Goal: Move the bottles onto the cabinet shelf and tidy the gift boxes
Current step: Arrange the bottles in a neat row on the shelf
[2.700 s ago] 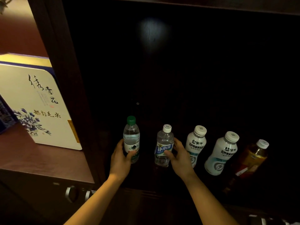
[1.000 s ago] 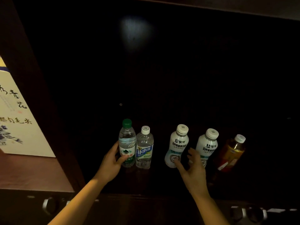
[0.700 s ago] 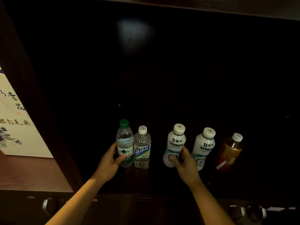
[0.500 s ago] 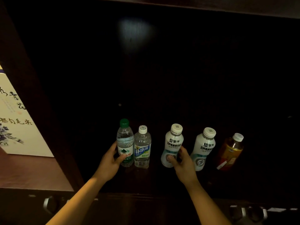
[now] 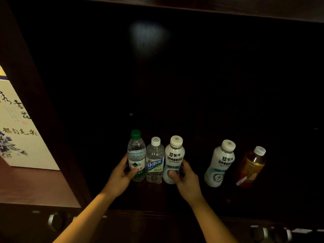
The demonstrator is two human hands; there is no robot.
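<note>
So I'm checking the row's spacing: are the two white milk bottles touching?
Apart. The head view shows dark shelf between the held white milk bottle and the other white milk bottle.

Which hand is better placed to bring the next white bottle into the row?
Right. The right hand is on the near white bottle, beside the far white bottle; the left hand holds the green-capped bottle.

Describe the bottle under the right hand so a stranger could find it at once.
Look into the dark cabinet shelf where five bottles stand in a row. Three are bunched at the left; take the rightmost of those, the white bottle that the right hand grips. Its neighbours in the bunch are clear, and its white twin stands apart, untouched.
</note>
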